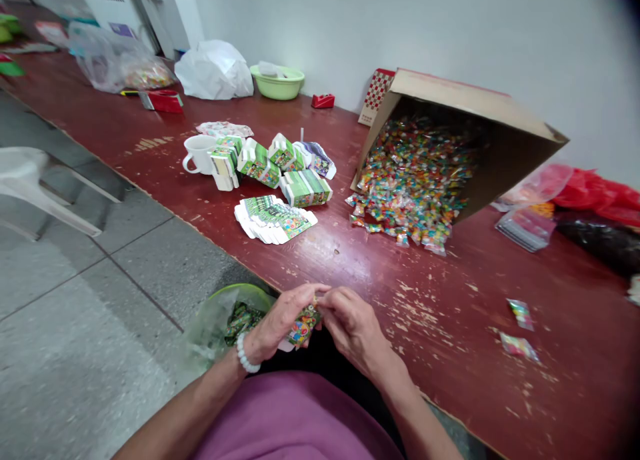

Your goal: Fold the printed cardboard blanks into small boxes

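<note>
At the table's near edge, my left hand (280, 321) wraps round a small printed carton (304, 327), green with bright coloured pictures. My right hand (350, 320) pinches at the carton's upper right end, its fingertips curled together there. Part of the carton is hidden behind my fingers. Beyond my hands lies a fanned stack of flat cartons (275, 219) on the table. Several banded bundles of cartons (306, 189) sit behind it. To the right, a cardboard box (480, 100) lies on its side, with small wrapped candies (415, 180) spilling out of its opening.
A green basin (240, 290) with a plastic liner and dark green packets stands below the table edge. Two loose packets (521, 313) lie at the right. A white mug (199, 155), a light green bowl (279, 83) and bags stand further back. A white stool (30, 160) is at left.
</note>
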